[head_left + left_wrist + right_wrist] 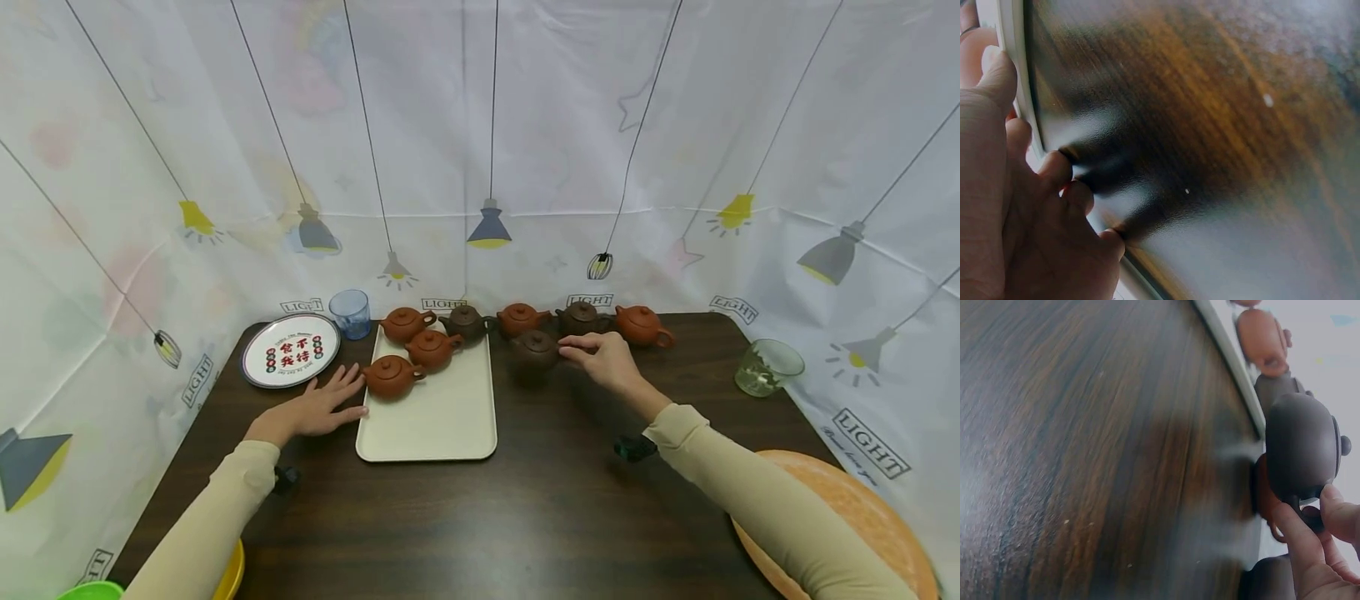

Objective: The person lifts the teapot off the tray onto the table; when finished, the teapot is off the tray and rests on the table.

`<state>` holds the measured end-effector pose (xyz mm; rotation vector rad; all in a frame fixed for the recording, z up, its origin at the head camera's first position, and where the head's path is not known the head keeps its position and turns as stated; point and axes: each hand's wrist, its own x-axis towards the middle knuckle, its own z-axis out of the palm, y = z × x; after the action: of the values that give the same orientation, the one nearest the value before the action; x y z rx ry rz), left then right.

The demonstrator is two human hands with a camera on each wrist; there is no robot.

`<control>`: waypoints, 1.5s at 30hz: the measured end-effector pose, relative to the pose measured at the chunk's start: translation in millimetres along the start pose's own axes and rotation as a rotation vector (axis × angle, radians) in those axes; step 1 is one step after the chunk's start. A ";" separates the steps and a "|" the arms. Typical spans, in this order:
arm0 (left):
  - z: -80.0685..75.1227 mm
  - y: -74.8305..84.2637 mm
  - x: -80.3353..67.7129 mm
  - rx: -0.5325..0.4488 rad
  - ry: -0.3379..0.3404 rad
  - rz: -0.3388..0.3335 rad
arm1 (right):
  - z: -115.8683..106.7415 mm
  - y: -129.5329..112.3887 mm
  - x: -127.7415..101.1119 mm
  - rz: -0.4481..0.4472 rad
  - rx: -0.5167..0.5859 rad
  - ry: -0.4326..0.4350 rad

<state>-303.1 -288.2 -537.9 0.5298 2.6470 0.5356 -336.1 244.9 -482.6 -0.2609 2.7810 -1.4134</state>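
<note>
Brown teapot (pixel 534 352) in pinched right grip (pixel 609 362)

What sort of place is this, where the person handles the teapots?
Probably a small indoor tabletop area, perhaps staged for filming: a creased, lamp-printed sheet closes off the back and sides of the dark table, where the right hand holds a dark brown teapot.

- Dark teapot (pixel 1300 447): handle (pixel 1312 517) partly hidden behind the right fingers (pixel 1300 540).
- Yellow object (pixel 233 575): cut off below, partly covered by the left sleeve (pixel 202 517).
- Green object (pixel 92 592): cropped below.
- Orange round board (pixel 843 492): crossed by the right sleeve (pixel 780 508), bottom cropped.
- Plate (pixel 257 354): small lettering illegible.
</note>
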 end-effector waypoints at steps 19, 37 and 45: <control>3.7 -6.4 5.8 0.022 0.007 0.003 | 25.5 16.7 20.0 -0.182 -0.181 0.062; 2.8 -4.9 0.7 0.007 -0.004 -0.018 | 27.7 12.8 20.0 -0.189 -0.213 0.017; 0.3 -4.2 1.5 0.012 -0.010 -0.020 | 22.2 -0.3 22.7 -0.206 -0.198 -0.029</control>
<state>-305.3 -291.0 -540.4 0.5084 2.6445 0.5102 -356.6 223.5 -494.0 -0.5817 2.9428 -1.1531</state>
